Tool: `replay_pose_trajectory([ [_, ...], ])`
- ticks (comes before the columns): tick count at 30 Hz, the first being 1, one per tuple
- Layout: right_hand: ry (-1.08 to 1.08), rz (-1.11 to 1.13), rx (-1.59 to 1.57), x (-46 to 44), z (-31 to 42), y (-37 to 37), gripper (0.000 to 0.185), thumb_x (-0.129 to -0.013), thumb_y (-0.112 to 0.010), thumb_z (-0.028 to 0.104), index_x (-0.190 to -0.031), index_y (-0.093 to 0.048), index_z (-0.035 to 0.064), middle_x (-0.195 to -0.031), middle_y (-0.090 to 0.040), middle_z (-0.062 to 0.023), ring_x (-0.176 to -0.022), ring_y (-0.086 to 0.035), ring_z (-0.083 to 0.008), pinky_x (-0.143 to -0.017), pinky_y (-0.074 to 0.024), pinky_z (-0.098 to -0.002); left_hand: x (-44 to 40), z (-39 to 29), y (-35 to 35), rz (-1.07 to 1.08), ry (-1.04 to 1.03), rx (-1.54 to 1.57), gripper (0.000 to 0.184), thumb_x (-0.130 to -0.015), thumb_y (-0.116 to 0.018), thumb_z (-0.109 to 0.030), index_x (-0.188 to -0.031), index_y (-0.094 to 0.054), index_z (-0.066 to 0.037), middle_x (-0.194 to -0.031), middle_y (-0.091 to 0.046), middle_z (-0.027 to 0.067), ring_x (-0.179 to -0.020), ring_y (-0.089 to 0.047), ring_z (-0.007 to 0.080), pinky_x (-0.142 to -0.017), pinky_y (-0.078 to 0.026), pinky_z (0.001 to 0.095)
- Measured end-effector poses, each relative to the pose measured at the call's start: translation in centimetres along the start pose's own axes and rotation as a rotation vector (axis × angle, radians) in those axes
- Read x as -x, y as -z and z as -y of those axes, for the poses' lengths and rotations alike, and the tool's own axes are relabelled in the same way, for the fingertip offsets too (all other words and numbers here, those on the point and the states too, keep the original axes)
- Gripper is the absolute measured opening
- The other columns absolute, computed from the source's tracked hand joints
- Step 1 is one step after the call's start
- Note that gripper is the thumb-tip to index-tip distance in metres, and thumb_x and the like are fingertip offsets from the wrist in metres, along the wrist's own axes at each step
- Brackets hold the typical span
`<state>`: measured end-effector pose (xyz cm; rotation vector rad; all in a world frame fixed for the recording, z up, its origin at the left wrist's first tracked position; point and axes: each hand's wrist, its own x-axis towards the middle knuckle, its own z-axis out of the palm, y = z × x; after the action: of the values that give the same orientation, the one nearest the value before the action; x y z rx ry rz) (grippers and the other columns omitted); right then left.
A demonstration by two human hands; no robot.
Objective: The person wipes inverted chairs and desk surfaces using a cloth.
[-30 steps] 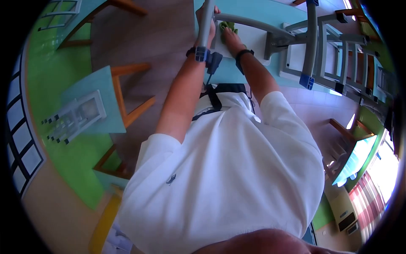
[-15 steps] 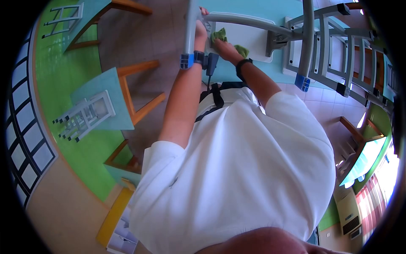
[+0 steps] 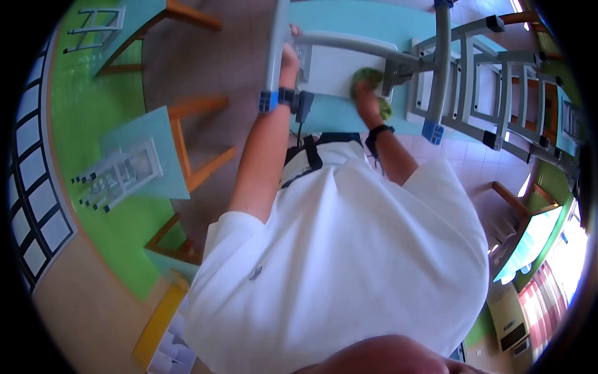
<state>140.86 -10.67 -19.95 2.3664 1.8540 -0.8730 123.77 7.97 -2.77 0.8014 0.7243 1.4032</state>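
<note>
An upturned stool (image 3: pixel 336 68) with a white seat and grey metal legs rests on a light-blue table (image 3: pixel 339 112). My left hand (image 3: pixel 289 55) is at the stool's left edge, its fingers closed around the frame and partly hidden behind a grey leg (image 3: pixel 275 56) with a blue foot cap. Pressed to the white seat near the right-hand bracket, my right hand (image 3: pixel 367 100) holds a green cloth (image 3: pixel 369 77). Part of the cloth sticks out below the palm. This hand is blurred by motion.
More upturned grey stools (image 3: pixel 483 75) crowd the table on the right, their legs pointing up. At the left stands another blue-topped table (image 3: pixel 165 134) with orange legs, bearing a white-and-grey stool (image 3: pixel 140 163). A yellow-edged cabinet (image 3: pixel 159 324) is at lower left.
My right hand has slid the green cloth rightward and slightly down across the seat, towards the bracket. My left hand keeps its place on the stool. The whole view has shifted slightly.
</note>
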Motion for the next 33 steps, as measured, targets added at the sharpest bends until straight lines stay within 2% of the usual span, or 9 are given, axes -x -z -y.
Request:
replay_pose_trajectory([
  [2, 0.356, -0.247, 0.076, -0.7, 2.0, -3.7, 0.047, -0.087, -0.044, 0.004, -0.134, -0.036, 0.0007, -0.139, -0.038, -0.0270, -0.127, -0.043, -0.0389, -0.091, -0.0519, -0.0406, 1.0, -0.7, -0.4, -0.009, 0.003, 0.008, 0.021, -0.097, -0.041, -0.021, -0.084, -0.046, -0.006, -0.076, -0.050, 0.0064, -0.075, -0.047, 0.0178, -0.077, -0.041, 0.0289],
  [6, 0.489, -0.255, -0.221, -2.4, 7.1, -2.9, 0.050, -0.086, -0.039, 0.003, -0.135, -0.035, -0.0043, -0.141, -0.038, -0.0269, -0.134, -0.035, -0.0391, -0.112, -0.0300, -0.0406, 1.7, -1.5, -0.8, -0.005, 0.009, 0.058, 0.022, -0.098, -0.040, -0.024, -0.088, -0.046, -0.006, -0.076, -0.050, 0.0063, -0.076, -0.047, 0.0187, -0.078, -0.041, 0.0299],
  [13, 0.387, -0.398, -0.066, -11.6, 5.6, -0.8, 0.043, -0.087, -0.039, 0.007, -0.129, -0.043, -0.0034, -0.135, -0.045, -0.0250, -0.129, -0.042, -0.0364, -0.108, -0.0345, -0.0423, 2.4, -1.8, -0.6, -0.014, -0.005, -0.057, 0.025, -0.098, -0.038, -0.026, -0.085, -0.047, -0.006, -0.076, -0.051, 0.0066, -0.077, -0.048, 0.0188, -0.078, -0.042, 0.0307],
  [16, 0.106, 0.031, -0.077, -11.6, 5.1, 3.7, 0.043, -0.086, -0.043, 0.009, -0.126, -0.047, -0.0017, -0.131, -0.048, -0.0249, -0.124, -0.045, -0.0382, -0.104, -0.0379, -0.0454, 2.7, -1.8, 0.0, -0.037, -0.045, -0.123, 0.027, -0.096, -0.037, -0.025, -0.079, -0.047, -0.007, -0.074, -0.051, 0.0068, -0.075, -0.049, 0.0190, -0.076, -0.041, 0.0307],
  [20, 0.202, -0.313, -0.089, -10.1, 4.4, 0.5, 0.042, -0.084, -0.047, 0.012, -0.123, -0.053, -0.0022, -0.130, -0.050, -0.0239, -0.124, -0.044, -0.0408, -0.107, -0.0341, -0.0478, 3.4, -1.7, 0.1, -0.069, -0.062, -0.121, 0.027, -0.093, -0.037, -0.024, -0.075, -0.047, -0.007, -0.072, -0.051, 0.0062, -0.073, -0.049, 0.0186, -0.075, -0.041, 0.0305],
  [22, 0.524, -0.312, 0.369, -8.6, 5.8, -1.0, 0.046, -0.081, -0.049, 0.013, -0.125, -0.052, -0.0029, -0.129, -0.050, -0.0231, -0.128, -0.040, -0.0399, -0.111, -0.0289, -0.0489, 3.7, -1.7, 0.3, -0.066, -0.072, -0.109, 0.026, -0.093, -0.038, -0.023, -0.075, -0.047, -0.007, -0.071, -0.051, 0.0059, -0.072, -0.049, 0.0185, -0.075, -0.041, 0.0306],
  [26, 0.715, -0.048, 0.184, -3.2, 10.7, -3.4, 0.047, -0.077, -0.049, 0.006, -0.121, -0.051, -0.0096, -0.133, -0.043, -0.0275, -0.132, -0.034, -0.0436, -0.114, -0.0242, -0.0491, 4.8, -1.4, 2.2, -0.039, -0.118, -0.133, 0.025, -0.095, -0.039, -0.021, -0.075, -0.046, -0.008, -0.073, -0.051, 0.0057, -0.074, -0.049, 0.0180, -0.076, -0.041, 0.0318],
  [30, 0.692, -0.154, -0.258, -0.4, 8.9, -4.9, 0.048, -0.077, -0.049, 0.006, -0.121, -0.049, -0.0138, -0.135, -0.043, -0.0270, -0.134, -0.032, -0.0434, -0.114, -0.0262, -0.0456, 7.3, -1.5, 3.5, -0.055, -0.023, 0.058, 0.023, -0.097, -0.039, -0.019, -0.078, -0.045, -0.008, -0.076, -0.052, 0.0055, -0.077, -0.050, 0.0183, -0.079, -0.042, 0.0333],
  [33, 0.717, -0.199, 0.260, -2.4, 4.5, -5.2, 0.045, -0.084, -0.047, 0.010, -0.125, -0.047, -0.0078, -0.140, -0.038, -0.0247, -0.134, -0.033, -0.0414, -0.112, -0.0293, -0.0422, 8.2, -2.8, 2.9, -0.013, -0.108, -0.080, 0.022, -0.098, -0.040, -0.020, -0.080, -0.044, -0.009, -0.077, -0.052, 0.0052, -0.078, -0.050, 0.0185, -0.080, -0.042, 0.0334],
])
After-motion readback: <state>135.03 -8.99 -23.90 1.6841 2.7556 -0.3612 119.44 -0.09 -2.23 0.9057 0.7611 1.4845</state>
